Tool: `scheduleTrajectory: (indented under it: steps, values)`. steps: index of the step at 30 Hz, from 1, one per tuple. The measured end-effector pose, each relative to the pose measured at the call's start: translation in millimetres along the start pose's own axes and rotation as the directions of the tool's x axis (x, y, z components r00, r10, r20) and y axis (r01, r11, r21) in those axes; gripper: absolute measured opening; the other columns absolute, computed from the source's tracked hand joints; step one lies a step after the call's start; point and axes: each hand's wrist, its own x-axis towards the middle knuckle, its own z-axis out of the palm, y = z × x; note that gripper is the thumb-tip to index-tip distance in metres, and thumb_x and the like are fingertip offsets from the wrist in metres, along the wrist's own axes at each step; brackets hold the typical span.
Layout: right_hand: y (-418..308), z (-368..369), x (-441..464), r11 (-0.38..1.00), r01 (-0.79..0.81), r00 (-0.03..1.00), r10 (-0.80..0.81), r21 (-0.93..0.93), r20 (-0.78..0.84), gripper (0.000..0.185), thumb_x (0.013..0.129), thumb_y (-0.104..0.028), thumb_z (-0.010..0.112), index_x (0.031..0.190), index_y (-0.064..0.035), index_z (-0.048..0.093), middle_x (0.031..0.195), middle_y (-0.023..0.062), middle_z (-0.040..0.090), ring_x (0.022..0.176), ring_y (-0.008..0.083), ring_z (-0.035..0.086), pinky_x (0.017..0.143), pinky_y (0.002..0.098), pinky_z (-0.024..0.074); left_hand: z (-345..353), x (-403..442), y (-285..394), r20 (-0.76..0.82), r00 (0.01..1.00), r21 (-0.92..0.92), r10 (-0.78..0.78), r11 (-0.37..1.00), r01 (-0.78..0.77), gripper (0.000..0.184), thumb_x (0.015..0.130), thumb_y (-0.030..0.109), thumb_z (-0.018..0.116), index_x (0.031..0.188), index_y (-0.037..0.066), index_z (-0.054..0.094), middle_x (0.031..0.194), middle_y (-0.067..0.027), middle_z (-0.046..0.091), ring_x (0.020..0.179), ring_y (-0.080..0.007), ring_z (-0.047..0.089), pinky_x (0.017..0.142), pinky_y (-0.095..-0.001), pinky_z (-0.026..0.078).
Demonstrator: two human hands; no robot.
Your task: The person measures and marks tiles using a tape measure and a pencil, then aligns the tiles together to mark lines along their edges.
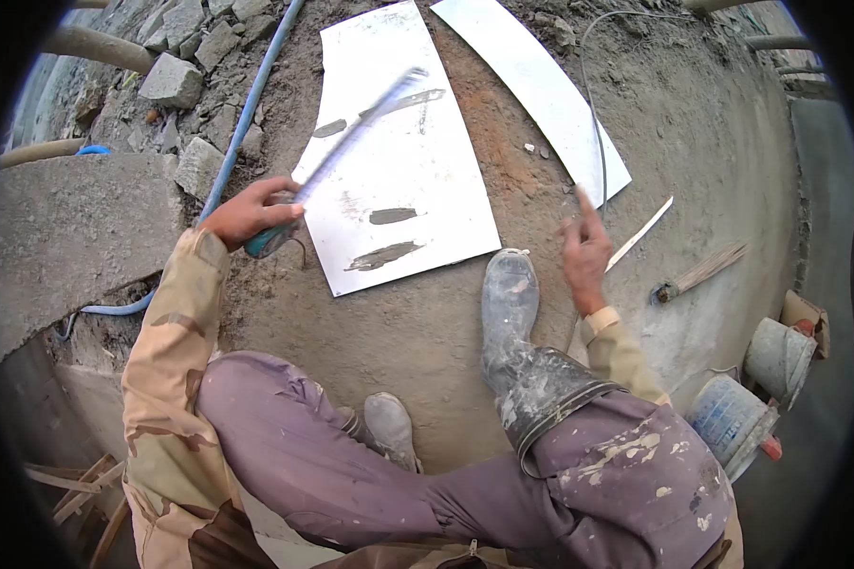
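Note:
My left hand (254, 211) is wrapped round the teal handle of a hand saw (356, 133), whose blade, blurred, slants up and right over a large white panel (413, 180). Grey smears mark this panel, which lies on the dirt. On the right, my right hand (587, 248) holds nothing that I can make out; its index finger points up toward the lower end of a curved white piece (541, 90). A thin white strip (640, 232) lies just right of that hand.
A blue hose (247, 114) runs past rocks (173, 81) at the upper left. A concrete slab (85, 228) lies at the left. A wooden stick (700, 272) and two buckets (731, 417) are on the right. My boots (510, 299) stand below the panel.

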Motion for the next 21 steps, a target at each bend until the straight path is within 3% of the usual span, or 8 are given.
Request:
scheduleTrajectory:
  steps: [3,5,7,9,10,14,17,21]
  values:
    - [37.5,-13.4,60.7,0.967,0.222,0.973,-0.227,-0.122,-0.028,0.027,0.097,-0.004,0.058,0.115,-0.0045,0.078,0.085,0.007,0.073,0.066,0.0138,0.062,0.065,0.0318,0.0524,-7.9,-22.4,-47.6,-0.37,0.924,-0.14,-0.096,0.989,0.047,0.042,0.096,0.036,0.076,0.119,0.004,0.062,0.095,-0.0068,0.066,0.087,-0.0161,0.066,0.076,-0.0328,0.053]
    - [45.6,-9.5,104.1,0.902,0.373,0.92,-0.389,-0.219,-0.038,0.028,0.093,-0.003,0.059,0.113,-0.0015,0.078,0.092,0.015,0.075,0.08,0.0268,0.072,0.08,0.0372,0.0569,-10.7,-27.1,-84.7,-0.531,0.839,-0.076,-0.119,0.993,0.092,0.052,0.089,0.04,0.083,0.115,0.001,0.061,0.093,-0.0085,0.066,0.083,-0.0167,0.063,0.072,-0.0335,0.051]
    - [24.2,-10.9,123.4,0.927,0.315,0.947,-0.321,-0.206,0.004,0.027,0.092,-0.011,0.069,0.114,0.0015,0.076,0.102,0.0168,0.075,0.084,0.0293,0.072,0.083,0.0384,0.0572,-6.1,-30.5,-111.6,-0.696,0.715,0.19,-0.062,0.945,0.266,0.062,0.083,0.046,0.085,0.113,-0.002,0.06,0.098,-0.0171,0.069,0.09,-0.0277,0.067,0.08,-0.0403,0.054]
    - [2.7,-8.4,136.3,0.877,0.276,0.961,-0.253,-0.394,0.112,0.045,0.086,-0.022,0.082,0.121,0.0052,0.071,0.114,0.0199,0.071,0.094,0.0311,0.071,0.086,0.0385,0.0564,8.9,-29.9,-114.2,-0.783,0.621,0.288,-0.037,0.864,0.414,0.068,0.079,0.05,0.086,0.112,-0.004,0.058,0.107,-0.0273,0.069,0.1,-0.0408,0.069,0.089,-0.0467,0.053]
    - [12.0,-3.3,145.7,0.855,0.268,0.963,-0.236,-0.444,0.128,0.076,0.079,-0.035,0.089,0.135,0.0078,0.061,0.129,0.0222,0.064,0.114,0.0348,0.064,0.098,0.0392,0.0523,14.9,-33.3,-105.7,-0.771,0.629,0.265,-0.102,0.846,0.463,0.074,0.079,0.051,0.085,0.115,-0.005,0.053,0.111,-0.0333,0.068,0.106,-0.0489,0.067,0.094,-0.0499,0.052]
    - [1.4,3.5,145.7,0.674,0.235,0.972,-0.177,-0.7,0.156,0.112,0.072,-0.049,0.092,0.153,0.0075,0.039,0.155,0.0222,0.044,0.142,0.0404,0.04,0.117,0.0508,0.0362,16.0,-32.5,-118.8,-0.814,0.579,0.326,-0.042,0.792,0.517,0.081,0.082,0.049,0.084,0.121,-0.007,0.042,0.119,-0.0358,0.06,0.113,-0.0497,0.062,0.098,-0.0525,0.05]
    - [-14.3,6.6,146.5,0.635,0.071,0.996,0.003,-0.769,0.094,0.127,0.065,-0.057,0.094,0.156,0.0074,0.033,0.159,0.0237,0.038,0.145,0.041,0.04,0.118,0.0554,0.0337,22.4,-27.7,-126.5,-0.873,0.487,0.296,-0.009,0.784,0.545,0.081,0.083,0.048,0.084,0.124,-0.007,0.039,0.123,-0.0343,0.054,0.117,-0.0497,0.058,0.099,-0.0531,0.048]
    - [-10.1,5.4,156.5,0.572,0.039,0.985,0.116,-0.819,0.128,0.139,0.059,-0.063,0.095,0.159,0.0057,0.028,0.16,0.0231,0.037,0.145,0.0406,0.04,0.117,0.0594,0.0334,22.4,-18.1,-145.0,-0.861,0.507,0.368,0.029,0.724,0.583,0.089,0.081,0.056,0.084,0.126,-0.004,0.036,0.128,-0.0325,0.049,0.121,-0.0512,0.052,0.101,-0.0545,0.046]
